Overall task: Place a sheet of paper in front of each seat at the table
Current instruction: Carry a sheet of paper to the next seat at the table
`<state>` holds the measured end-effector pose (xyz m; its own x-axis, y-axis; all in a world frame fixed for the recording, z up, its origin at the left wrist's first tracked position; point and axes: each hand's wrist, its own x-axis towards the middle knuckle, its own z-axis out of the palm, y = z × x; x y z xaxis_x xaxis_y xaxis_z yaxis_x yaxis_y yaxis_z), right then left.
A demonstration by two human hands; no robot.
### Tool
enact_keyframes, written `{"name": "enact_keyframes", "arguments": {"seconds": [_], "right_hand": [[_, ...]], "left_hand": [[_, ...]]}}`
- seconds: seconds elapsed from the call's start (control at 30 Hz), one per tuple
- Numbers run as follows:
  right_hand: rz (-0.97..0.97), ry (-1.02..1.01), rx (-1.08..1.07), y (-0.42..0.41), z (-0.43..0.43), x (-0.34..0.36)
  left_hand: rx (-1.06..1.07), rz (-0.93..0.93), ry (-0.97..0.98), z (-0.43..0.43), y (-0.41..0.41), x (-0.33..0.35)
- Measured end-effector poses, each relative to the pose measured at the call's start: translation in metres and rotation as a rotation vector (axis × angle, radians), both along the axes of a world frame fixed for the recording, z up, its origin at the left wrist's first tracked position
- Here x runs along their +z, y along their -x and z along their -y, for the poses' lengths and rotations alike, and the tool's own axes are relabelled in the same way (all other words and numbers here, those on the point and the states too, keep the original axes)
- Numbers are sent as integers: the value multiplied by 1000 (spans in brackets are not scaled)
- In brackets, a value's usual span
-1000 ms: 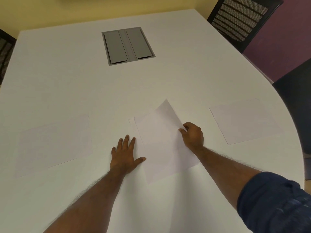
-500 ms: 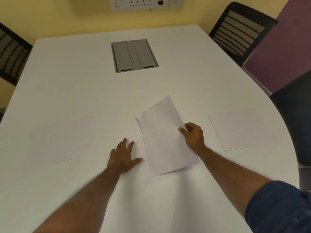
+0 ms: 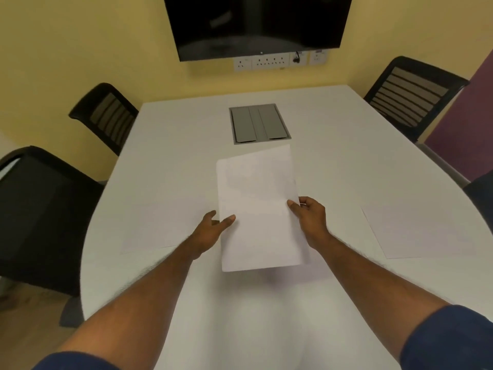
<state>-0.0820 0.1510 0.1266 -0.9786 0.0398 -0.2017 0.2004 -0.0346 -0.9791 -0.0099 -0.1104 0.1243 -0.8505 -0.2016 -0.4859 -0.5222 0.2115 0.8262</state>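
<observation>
Both hands [image 3: 310, 218] hold paper [image 3: 257, 209], apparently clear of table [image 3: 333, 161], chairs [image 3: 106, 116] around.

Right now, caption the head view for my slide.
Both hands, left hand and right hand, hold paper above white table.

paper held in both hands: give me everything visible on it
The held paper is plain white, blank on the side facing the camera, thin and slightly bowed. It may be more than one sheet; its edges do not show that clearly. It is held lengthwise above the white table, its far end slightly raised, casting a faint shadow below. The left hand pinches its left edge, thumb on top; the right hand grips the right edge. Nothing else touches it.
</observation>
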Motion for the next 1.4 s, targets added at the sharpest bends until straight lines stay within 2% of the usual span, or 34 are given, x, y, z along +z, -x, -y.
{"name": "enact_keyframes", "arguments": {"seconds": [0.07, 0.2, 0.63, 0.87, 1.13, 1.4], "right_hand": [[10, 31, 5, -16, 24, 11], [13, 42, 17, -44, 68, 28], [-141, -59, 47, -131, 261, 88], [-150, -21, 134, -146, 368, 108], [-166, 9, 197, -134, 453, 111], [-113, 46, 124, -84, 530, 101]], "left_hand": [[10, -45, -116, 24, -12, 15], [107, -183, -180, 70, -31, 40], [140, -433, 111, 264, -121, 123], [268, -434, 121, 361, -149, 148], [232, -432, 123, 456, -129, 157], [52, -372, 118, 547, -37, 163]]}}
